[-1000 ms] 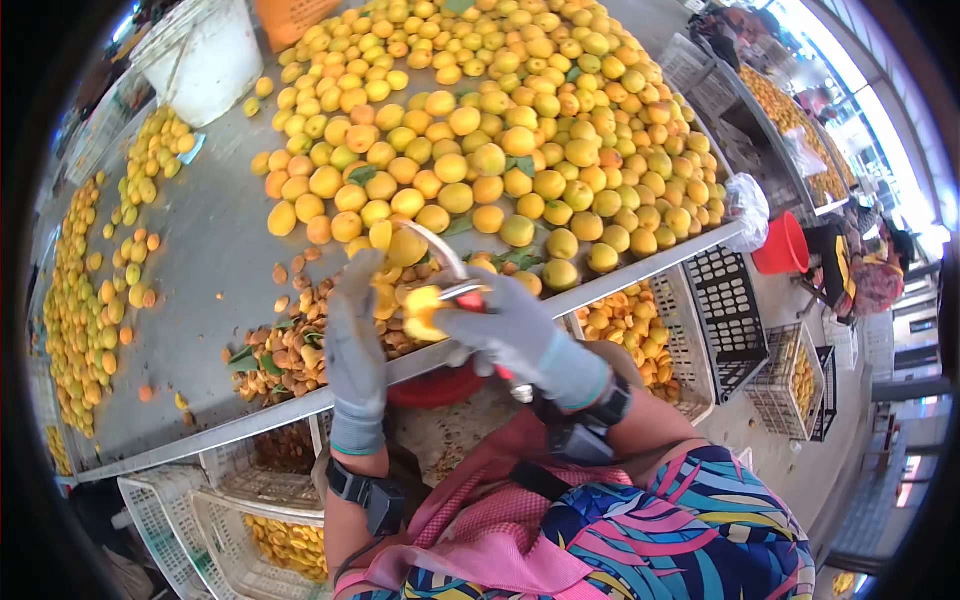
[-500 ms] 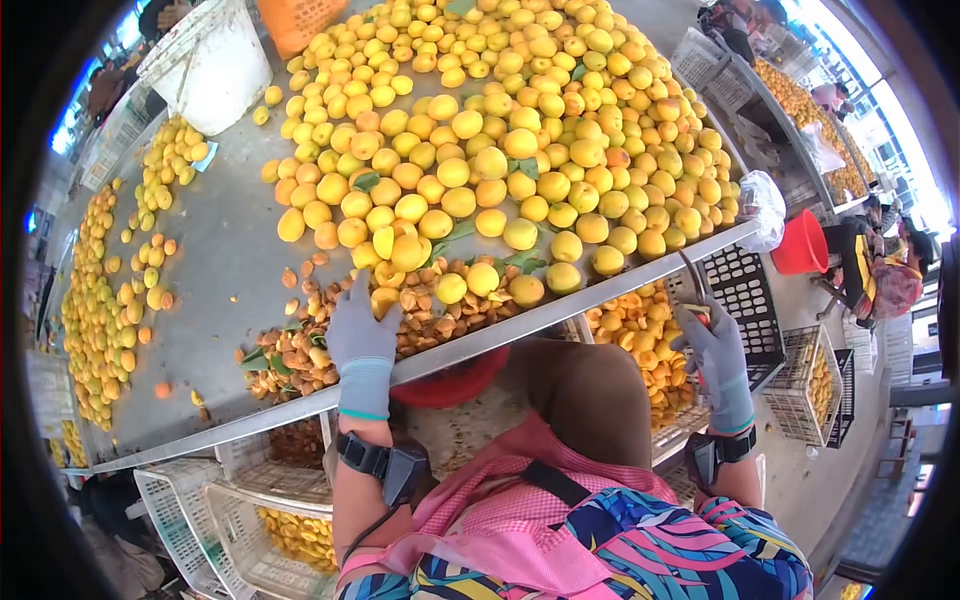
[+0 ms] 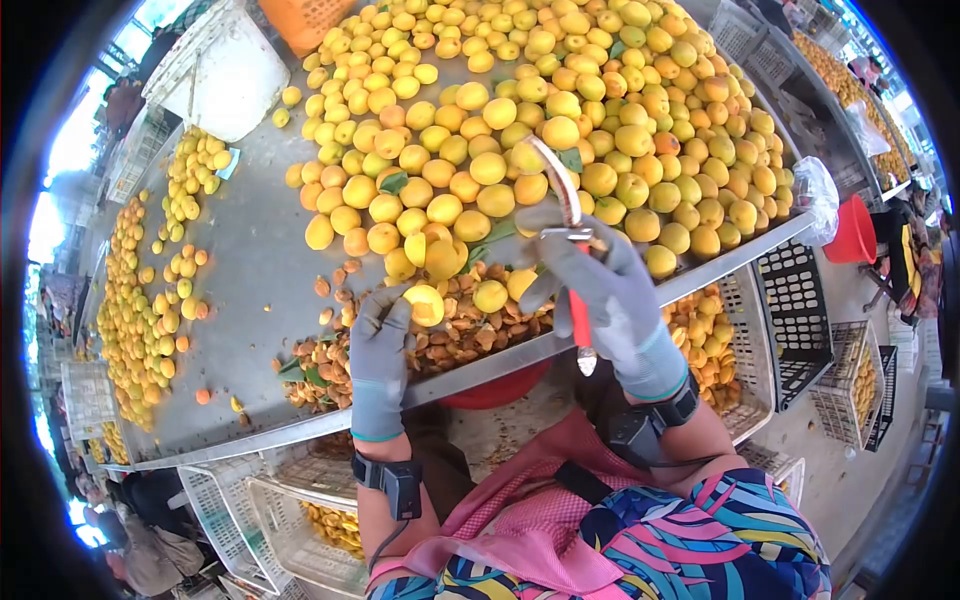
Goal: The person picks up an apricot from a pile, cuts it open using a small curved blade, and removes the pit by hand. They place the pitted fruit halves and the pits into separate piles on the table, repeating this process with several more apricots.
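Note:
My left hand (image 3: pixel 382 335), in a grey glove, grips an apricot (image 3: pixel 426 306) between thumb and fingers above a heap of brown apricot pits (image 3: pixel 450 345). In my right hand (image 3: pixel 612 285), also gloved, is a curved knife (image 3: pixel 579 318) with a red handle; its curved blade points up and away over the fruit, and a shiny metal end sticks out below the fist. Whole yellow apricots (image 3: pixel 480 168) cover the metal table (image 3: pixel 245 330) just beyond both hands, with a few green leaves among them.
Below the table edge at right, a crate (image 3: pixel 765 345) holds split apricots, beside a black crate (image 3: pixel 795 310). White crates (image 3: pixel 300 520) stand at lower left. A white bucket (image 3: pixel 225 75) and orange bag (image 3: pixel 300 22) sit at the back. A red bucket (image 3: pixel 852 230) is at right.
My right hand has risen with the knife from beside the table edge to over the pits. My left hand has drawn back slightly and now holds an apricot. The view has shifted.

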### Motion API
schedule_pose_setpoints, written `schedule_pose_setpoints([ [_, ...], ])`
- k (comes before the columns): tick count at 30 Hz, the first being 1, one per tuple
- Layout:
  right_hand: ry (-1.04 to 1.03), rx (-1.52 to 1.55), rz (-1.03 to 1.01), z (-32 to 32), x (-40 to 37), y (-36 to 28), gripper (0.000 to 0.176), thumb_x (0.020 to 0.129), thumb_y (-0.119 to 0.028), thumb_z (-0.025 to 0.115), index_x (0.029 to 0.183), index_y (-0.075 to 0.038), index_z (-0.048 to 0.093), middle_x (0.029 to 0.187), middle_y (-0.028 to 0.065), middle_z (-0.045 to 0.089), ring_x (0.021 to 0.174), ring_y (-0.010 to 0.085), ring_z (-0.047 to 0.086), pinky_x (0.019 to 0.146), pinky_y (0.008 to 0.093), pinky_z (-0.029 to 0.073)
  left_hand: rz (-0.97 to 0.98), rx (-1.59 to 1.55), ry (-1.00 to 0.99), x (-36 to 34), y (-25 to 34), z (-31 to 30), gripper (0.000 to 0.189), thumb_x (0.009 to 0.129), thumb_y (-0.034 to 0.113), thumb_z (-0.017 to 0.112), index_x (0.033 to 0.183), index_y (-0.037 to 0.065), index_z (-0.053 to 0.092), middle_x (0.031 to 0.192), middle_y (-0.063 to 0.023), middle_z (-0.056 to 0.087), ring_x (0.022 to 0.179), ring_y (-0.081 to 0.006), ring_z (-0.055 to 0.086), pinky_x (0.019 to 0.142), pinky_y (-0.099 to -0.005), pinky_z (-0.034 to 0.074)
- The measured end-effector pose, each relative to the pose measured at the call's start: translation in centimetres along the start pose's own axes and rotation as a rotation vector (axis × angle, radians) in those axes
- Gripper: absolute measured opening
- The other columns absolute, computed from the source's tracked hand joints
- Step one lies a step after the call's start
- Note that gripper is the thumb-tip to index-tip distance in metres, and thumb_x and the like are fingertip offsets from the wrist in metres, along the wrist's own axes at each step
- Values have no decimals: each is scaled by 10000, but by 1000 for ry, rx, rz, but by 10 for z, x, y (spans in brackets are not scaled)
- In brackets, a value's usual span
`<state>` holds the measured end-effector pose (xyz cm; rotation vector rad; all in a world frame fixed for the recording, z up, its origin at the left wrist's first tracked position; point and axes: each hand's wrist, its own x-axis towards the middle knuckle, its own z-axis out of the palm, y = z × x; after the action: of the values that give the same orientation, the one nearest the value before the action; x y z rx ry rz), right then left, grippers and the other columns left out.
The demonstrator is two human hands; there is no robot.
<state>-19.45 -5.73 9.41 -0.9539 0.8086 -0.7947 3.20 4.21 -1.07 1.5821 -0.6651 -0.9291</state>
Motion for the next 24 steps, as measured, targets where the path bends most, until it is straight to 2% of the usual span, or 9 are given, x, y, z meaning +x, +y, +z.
schedule_pose_setpoints([
  [2, -69, 39, 55, -3, 7, 23, 316, 946, -189, 549, 1215, -23, 548, 933, 60, 655, 656, 87, 662, 389, 152, 412, -140, -194, -22, -1, 0, -4, 215, 923, 101, 589, 1117, 9, 598, 1058, -81, 635, 906, -154, 582, 766, -269, 492],
  [4, -94, 35, 89, -11, 12, 48, 311, 946, -189, 552, 1213, -28, 547, 927, 52, 653, 661, 87, 664, 385, 150, 401, -205, -962, -345, 0, -3, -12, 278, 965, 167, 515, 1199, 20, 544, 1136, -123, 618, 946, -218, 589, 728, -294, 503],
  [8, -90, -2, 154, -10, 16, 51, 308, 947, -203, 560, 1197, -25, 547, 902, 43, 657, 651, 81, 649, 400, 158, 408, -260, -1052, -124, -3, 21, 0, 356, 987, 290, 459, 1200, 17, 542, 1174, -156, 603, 921, -247, 590, 665, -313, 512],
  [12, -98, 63, 105, -10, 23, 58, 312, 954, -205, 547, 1205, -20, 538, 892, 38, 656, 666, 69, 639, 409, 159, 419, -329, -1182, -228, 5, 16, -6, 354, 972, 333, 497, 1126, 24, 578, 1100, -136, 620, 878, -220, 588, 645, -296, 510],
  [15, -97, 117, 101, -12, 22, 54, 311, 943, -189, 565, 1203, -20, 547, 884, 38, 628, 709, 81, 622, 500, 187, 473, -294, -932, -69, 4, 13, -1, 267, 947, 288, 564, 1030, 39, 608, 985, -97, 620, 821, -178, 576, 614, -266, 488],
  [17, -94, 143, 112, -13, 22, 53, 312, 931, -175, 584, 1198, -16, 556, 880, 41, 603, 748, 94, 606, 590, 218, 530, -4, -76, 76, 4, 7, 2, 163, 909, 193, 627, 965, 42, 609, 916, -58, 592, 781, -135, 556, 601, -244, 469],
  [19, -95, 80, 95, -16, 25, 53, 315, 927, -181, 590, 1206, -36, 564, 879, 21, 598, 704, 82, 608, 554, 204, 501, 135, 285, 78, 10, 0, 5, 152, 847, 105, 668, 981, 48, 625, 930, -89, 605, 818, -186, 583, 661, -301, 491],
  [21, -91, 59, 98, -19, 28, 57, 313, 926, -186, 592, 1206, -48, 567, 877, 15, 601, 681, 73, 606, 533, 193, 478, 516, 859, 57, 10, 3, 20, 269, 787, 112, 704, 1043, 64, 635, 961, -134, 610, 886, -274, 598, 750, -371, 496],
  [24, -73, 12, 134, -22, 29, 55, 307, 928, -195, 589, 1208, -69, 573, 871, 5, 607, 641, 58, 603, 496, 174, 433, 457, 1000, 17, 9, 8, 33, 351, 746, 127, 719, 1086, 81, 641, 999, -163, 601, 938, -338, 587, 827, -412, 478],
])
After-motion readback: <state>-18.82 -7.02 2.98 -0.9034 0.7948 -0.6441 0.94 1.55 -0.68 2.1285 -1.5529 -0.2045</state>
